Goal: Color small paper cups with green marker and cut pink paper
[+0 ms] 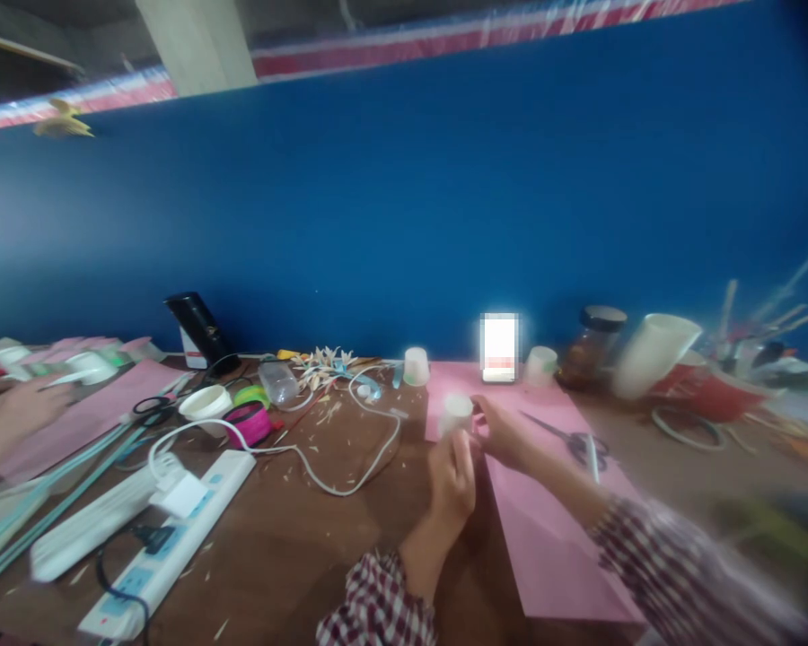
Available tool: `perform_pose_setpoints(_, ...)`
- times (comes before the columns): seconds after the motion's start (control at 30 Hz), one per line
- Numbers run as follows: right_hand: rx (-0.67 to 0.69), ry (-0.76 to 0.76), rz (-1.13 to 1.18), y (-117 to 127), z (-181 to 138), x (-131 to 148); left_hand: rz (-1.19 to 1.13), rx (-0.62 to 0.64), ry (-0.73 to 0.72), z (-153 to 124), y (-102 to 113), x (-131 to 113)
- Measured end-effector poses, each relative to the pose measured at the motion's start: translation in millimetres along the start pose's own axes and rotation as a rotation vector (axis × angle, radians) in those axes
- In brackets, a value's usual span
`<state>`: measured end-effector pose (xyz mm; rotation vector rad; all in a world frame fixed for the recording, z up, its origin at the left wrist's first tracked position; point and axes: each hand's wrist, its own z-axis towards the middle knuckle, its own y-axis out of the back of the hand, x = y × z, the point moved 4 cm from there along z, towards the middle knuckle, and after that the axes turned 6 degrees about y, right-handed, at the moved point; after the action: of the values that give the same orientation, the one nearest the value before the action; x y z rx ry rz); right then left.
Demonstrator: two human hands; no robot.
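My left hand (452, 480) and my right hand (504, 433) meet over the far end of a pink paper sheet (545, 538) on the brown table (296, 547). Both close round a small white cup-like object (456, 413), held between their fingertips. The picture is blurred, so the exact grip is unclear. Both sleeves are plaid. A pair of scissors (572, 438) lies on the pink sheet just right of my right hand.
White power strips (168, 538) with a white cable (350, 484) lie at left. Small white cups (416, 366), a lit phone (499, 347), a jar (589, 345), a tipped white cup (653, 354) and a red bowl (704, 395) line the blue wall. Another person's hand (20, 408) is at far left.
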<state>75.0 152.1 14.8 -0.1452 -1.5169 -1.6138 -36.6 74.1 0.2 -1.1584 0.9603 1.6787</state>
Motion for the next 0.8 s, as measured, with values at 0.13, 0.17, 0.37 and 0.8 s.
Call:
perform_pose_setpoints(0.13, 0.041, -0.003, -0.089, 21.2, 18.9, -12.3, -0.010, 0.015, 0.011, -0.4, -1.8, 1.4)
perform_pose_setpoints(0.17, 0.036, -0.009, -0.119, 24.7, 26.6, -14.9, -0.003, 0.031, -0.012, -0.8, -1.8, -0.3)
perform_pose_setpoints(0.37, 0.064, -0.040, -0.276, 12.2, 74.6, -21.8, 0.118, 0.159, -0.241, -7.3, -1.6, -13.5)
perform_pose_setpoints(0.8, 0.353, -0.191, -0.432, -17.4, 123.0, -26.4, 0.238, 0.077, -0.486, -9.6, -7.7, -10.7)
